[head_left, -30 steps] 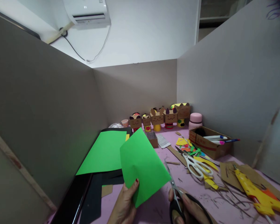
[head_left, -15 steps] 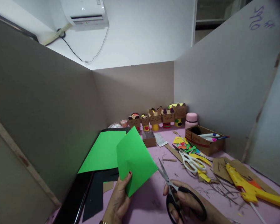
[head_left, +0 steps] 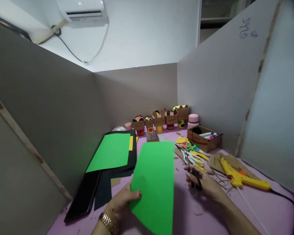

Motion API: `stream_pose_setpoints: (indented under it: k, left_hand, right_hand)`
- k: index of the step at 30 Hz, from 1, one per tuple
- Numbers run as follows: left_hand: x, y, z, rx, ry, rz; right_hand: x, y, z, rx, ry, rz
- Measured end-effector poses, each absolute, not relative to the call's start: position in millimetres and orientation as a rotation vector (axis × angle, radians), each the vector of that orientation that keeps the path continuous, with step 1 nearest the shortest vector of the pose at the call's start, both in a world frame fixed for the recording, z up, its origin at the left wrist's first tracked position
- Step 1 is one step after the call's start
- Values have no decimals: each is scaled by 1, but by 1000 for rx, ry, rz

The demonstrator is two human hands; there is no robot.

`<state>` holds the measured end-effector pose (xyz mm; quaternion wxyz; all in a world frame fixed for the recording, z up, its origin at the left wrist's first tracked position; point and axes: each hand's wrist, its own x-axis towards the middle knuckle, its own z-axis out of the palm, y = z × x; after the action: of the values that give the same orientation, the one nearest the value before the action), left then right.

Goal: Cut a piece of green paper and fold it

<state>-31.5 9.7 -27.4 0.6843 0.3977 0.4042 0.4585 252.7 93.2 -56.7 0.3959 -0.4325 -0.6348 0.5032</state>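
Observation:
My left hand [head_left: 123, 202] grips a bright green sheet of paper [head_left: 154, 186] by its left edge, thumb on the front face, the other fingers hidden behind it. The sheet is upright, raised over the pink table [head_left: 186, 218]. To its right, apart from the paper, my right hand [head_left: 202, 181] is closed around the black handles of a pair of scissors [head_left: 193, 174]. The scissors' blades point away from me, in front of white-handled scissors [head_left: 192, 158] lying on the table. Another green sheet [head_left: 110, 151] lies at the left on black paper [head_left: 131, 160].
Several cardboard animal figures [head_left: 158, 120] line the back. At the right are a pink bottle [head_left: 193, 120], a cardboard box [head_left: 202, 141] of pens, paper scraps [head_left: 186, 143] and a yellow glue gun [head_left: 242, 178] with a cord. A black shiny flat object [head_left: 82, 197] lies left.
The green sheet in my left hand has turned and come nearer, showing taller. My right hand has moved the scissors away from the sheet's corner, forward and to the right. The view has shifted.

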Motion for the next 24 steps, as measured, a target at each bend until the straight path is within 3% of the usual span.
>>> stream_pose_setpoints:
  k: [5,9,15,24]
  left_hand:
    - [-32,3,-23,1095,931,369]
    - [-36,21,-20,1291,1044,48]
    - [-32,44,-1,1754,1449,-139]
    - [-9,14,4,2144,1944,-247]
  right_hand:
    - [260,94,-69,-1327,-1763,896]
    - [260,92,-66,-1480,-1942,595]
    - [241,105,-51,-1548,-2131,288]
    - [237,105,-52,-1448,-2253,111]
